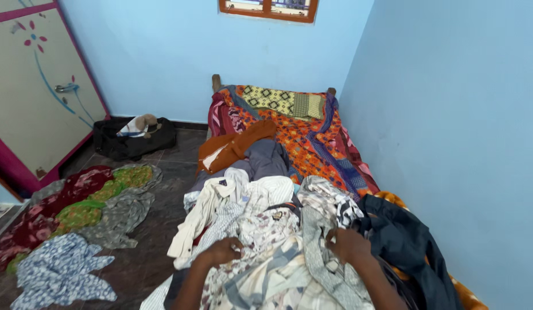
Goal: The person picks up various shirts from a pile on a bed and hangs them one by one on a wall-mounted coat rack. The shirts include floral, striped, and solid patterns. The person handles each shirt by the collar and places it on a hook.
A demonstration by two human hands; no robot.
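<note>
Head view: both hands' grip closed on patterned shirt (pixel 266 252) atop bed (pixel 329 149), blue-walled room

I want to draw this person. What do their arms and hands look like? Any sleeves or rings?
Both forearms are bare, with no sleeves showing up to the picture's edge. The left hand and right hand wear no gloves. No watch or bangle shows on either wrist. Rings are too small to tell.

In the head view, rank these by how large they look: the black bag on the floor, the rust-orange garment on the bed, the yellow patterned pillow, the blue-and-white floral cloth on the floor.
1. Blue-and-white floral cloth, though it lies nearest the camera.
2-4. Black bag, rust-orange garment, yellow patterned pillow: too alike to rank.
</note>
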